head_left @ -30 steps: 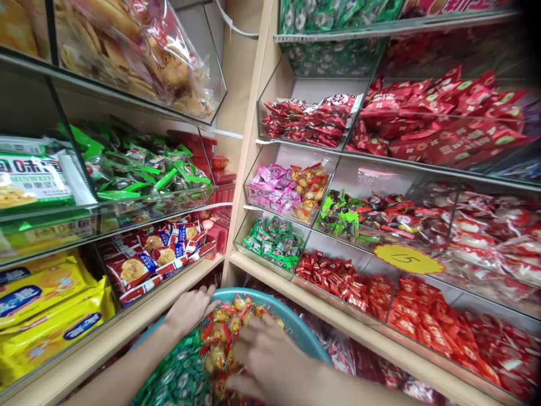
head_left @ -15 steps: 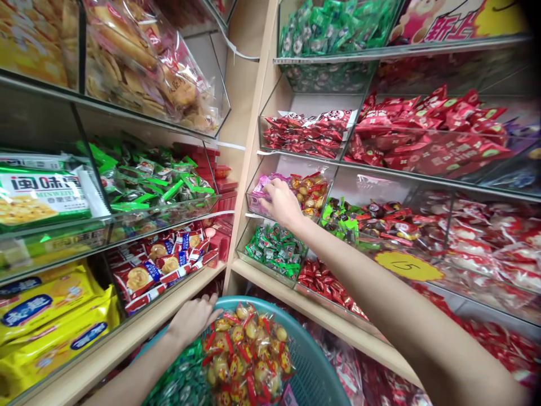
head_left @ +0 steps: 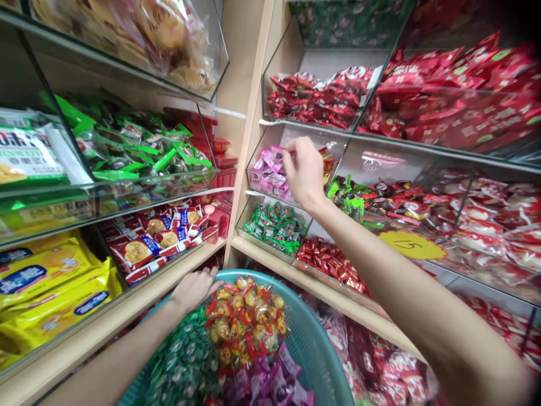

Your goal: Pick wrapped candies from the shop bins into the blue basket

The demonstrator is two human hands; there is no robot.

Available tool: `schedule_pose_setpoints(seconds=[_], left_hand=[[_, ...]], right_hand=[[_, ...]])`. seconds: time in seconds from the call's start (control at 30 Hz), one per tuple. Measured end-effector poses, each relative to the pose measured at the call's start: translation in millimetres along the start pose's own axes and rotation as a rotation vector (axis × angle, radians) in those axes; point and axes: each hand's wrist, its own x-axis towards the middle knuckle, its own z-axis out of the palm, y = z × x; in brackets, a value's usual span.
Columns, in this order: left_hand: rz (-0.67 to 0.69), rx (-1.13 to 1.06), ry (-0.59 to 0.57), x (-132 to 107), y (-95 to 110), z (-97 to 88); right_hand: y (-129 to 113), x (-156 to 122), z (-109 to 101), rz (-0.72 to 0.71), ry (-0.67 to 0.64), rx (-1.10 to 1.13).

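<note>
My left hand point(head_left: 193, 288) rests on the rim of a teal plastic basket point(head_left: 311, 341) and grips it. In the basket lie a bag of yellow-and-red wrapped candies point(head_left: 245, 321), green wrapped candies point(head_left: 181, 366) and purple ones point(head_left: 266, 383). My right hand point(head_left: 303, 169) is raised to a clear shelf bin point(head_left: 296, 148) that holds pink wrapped candies point(head_left: 267, 169) on the left and yellow-and-red ones behind my hand. Its fingertips pinch a small pink candy above the pink pile.
A bin of green candies point(head_left: 274, 225) and one of red candies point(head_left: 329, 262) sit below. Red packets point(head_left: 321, 98) fill the bins above. A yellow price tag point(head_left: 408, 245) marks a bin at right. Left shelves hold green snacks point(head_left: 139, 152), biscuit packs point(head_left: 156, 242) and yellow packs point(head_left: 46, 282).
My right hand rose from the basket to the pink-and-yellow candy bin and now lifts a pink candy there. The view has tilted down. My left hand stays on the rim.
</note>
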Motion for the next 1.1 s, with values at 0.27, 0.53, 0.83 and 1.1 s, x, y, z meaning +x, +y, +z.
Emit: schedule_pose_setpoints(seconds=[0.27, 0.53, 0.83, 1.1], left_hand=[[-0.003, -0.090, -0.029, 2, 4, -0.8], [0.001, -0.045, -0.031, 1, 2, -1.1], [0.024, -0.003, -0.010, 0, 2, -0.1], [-0.017, -0.020, -0.013, 0, -2, 5.6]], right_hand=[[-41, -160, -44, 0.116, -0.525, 0.396], [-22, -245, -49, 0.079, -1.094, 0.452], [-30, -264, -49, -0.126, -1.218, 0.217], [-40, -234, -54, -0.252, -1.172, 0.101]])
